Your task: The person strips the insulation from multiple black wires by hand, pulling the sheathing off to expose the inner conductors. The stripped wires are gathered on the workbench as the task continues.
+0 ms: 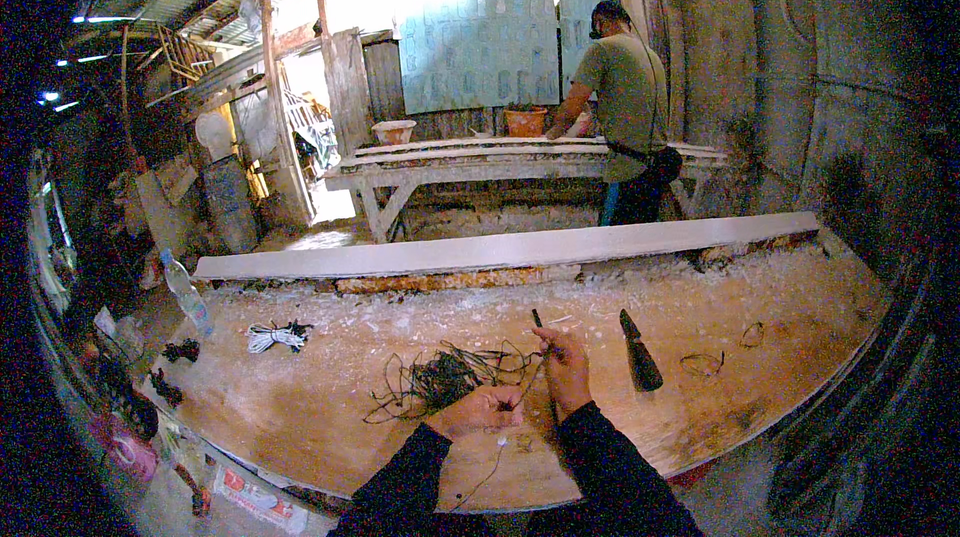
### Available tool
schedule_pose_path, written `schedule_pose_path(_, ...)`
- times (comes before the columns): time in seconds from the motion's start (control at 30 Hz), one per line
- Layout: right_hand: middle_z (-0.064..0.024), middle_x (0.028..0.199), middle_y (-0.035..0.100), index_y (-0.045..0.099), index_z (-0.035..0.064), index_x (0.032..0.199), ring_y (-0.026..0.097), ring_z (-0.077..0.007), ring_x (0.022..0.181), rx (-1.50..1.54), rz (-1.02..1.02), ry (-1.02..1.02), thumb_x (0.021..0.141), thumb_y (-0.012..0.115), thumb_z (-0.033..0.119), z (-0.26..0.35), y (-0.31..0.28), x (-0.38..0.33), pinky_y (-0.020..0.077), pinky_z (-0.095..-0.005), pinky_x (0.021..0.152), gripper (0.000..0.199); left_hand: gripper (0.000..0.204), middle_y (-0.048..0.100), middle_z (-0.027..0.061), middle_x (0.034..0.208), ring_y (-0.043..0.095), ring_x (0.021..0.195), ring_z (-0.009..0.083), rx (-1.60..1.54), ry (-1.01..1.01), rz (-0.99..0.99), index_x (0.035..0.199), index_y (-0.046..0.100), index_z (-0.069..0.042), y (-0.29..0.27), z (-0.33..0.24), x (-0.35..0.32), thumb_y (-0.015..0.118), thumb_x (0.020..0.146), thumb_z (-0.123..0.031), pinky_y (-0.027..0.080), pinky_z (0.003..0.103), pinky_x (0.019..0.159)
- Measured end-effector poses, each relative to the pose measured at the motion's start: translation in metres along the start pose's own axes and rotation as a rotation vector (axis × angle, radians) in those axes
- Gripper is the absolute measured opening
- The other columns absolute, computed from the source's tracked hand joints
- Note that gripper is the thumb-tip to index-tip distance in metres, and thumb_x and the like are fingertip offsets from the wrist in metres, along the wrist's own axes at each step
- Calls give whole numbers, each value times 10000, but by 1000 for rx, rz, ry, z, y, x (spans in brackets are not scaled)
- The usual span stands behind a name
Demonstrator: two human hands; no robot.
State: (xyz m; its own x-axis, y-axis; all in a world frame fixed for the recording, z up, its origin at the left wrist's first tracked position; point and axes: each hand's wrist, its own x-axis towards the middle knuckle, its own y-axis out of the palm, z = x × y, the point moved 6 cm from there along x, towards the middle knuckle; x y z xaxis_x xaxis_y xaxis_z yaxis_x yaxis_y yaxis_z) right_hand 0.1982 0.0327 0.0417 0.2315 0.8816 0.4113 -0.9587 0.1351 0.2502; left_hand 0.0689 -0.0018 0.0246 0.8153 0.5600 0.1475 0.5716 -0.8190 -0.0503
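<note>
My left hand (487, 409) is closed, pinching a thin dark cord (527, 384) that runs up toward my right hand. Below it a thin strand with a small white blob (501, 442) hangs down to the tabletop. To the right and slightly farther off, my right hand (567, 369) is closed round a slim dark stick-like tool (537, 318), whose tip shows above the fingers; its exact kind is unclear. A loose tangle of dark cord (450, 375) lies just beyond my left hand. Right of my right hand rests a dark tapered tool (641, 352).
The wooden tabletop (300, 407) carries a long white strip (500, 247) along its far edge. A white-and-black cord bundle (278, 337) and a plastic bottle (185, 292) are at left, cord loops (703, 365) at right. Behind, a person (625, 87) stands at another bench (450, 169).
</note>
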Motion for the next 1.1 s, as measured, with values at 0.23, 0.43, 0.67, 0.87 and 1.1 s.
schedule_pose_path(0.23,-18,725,533,603,30,827,506,-111,686,-261,-46,-73,737,595,78,-12,-16,8,392,-222,620,102,162,505,-17,650,446,594,91,198,-85,-863,651,566,-25,-62,-7,-27,639,712,-156,368,227,555)
schedule_pose_path(0.43,-36,813,540,584,21,757,525,-128,721,-103,338,186,725,605,69,-22,14,-7,407,-243,667,60,98,525,8,647,485,621,103,227,172,-1195,692,594,-17,-97,-14,-49,643,671,-100,379,225,584)
schedule_pose_path(0.67,-50,956,507,605,27,827,510,-145,856,81,757,240,782,565,170,-3,48,-33,398,-275,778,155,122,553,23,665,500,619,99,189,217,-1380,698,577,-22,-108,-7,-61,654,639,-95,393,234,580)
schedule_pose_path(0.87,-39,912,493,605,52,852,489,-149,867,70,777,312,794,551,186,-5,55,-42,385,-274,780,156,96,563,29,631,507,573,104,180,217,-1381,654,567,-14,-106,-8,-62,647,628,-61,406,233,554)
schedule_pose_path(1.1,-22,817,495,567,46,718,471,-143,831,6,793,163,769,569,140,6,66,-58,364,-263,754,106,73,576,39,639,518,575,104,-33,158,-1352,629,564,-6,-98,-1,-62,632,637,-31,413,218,566)
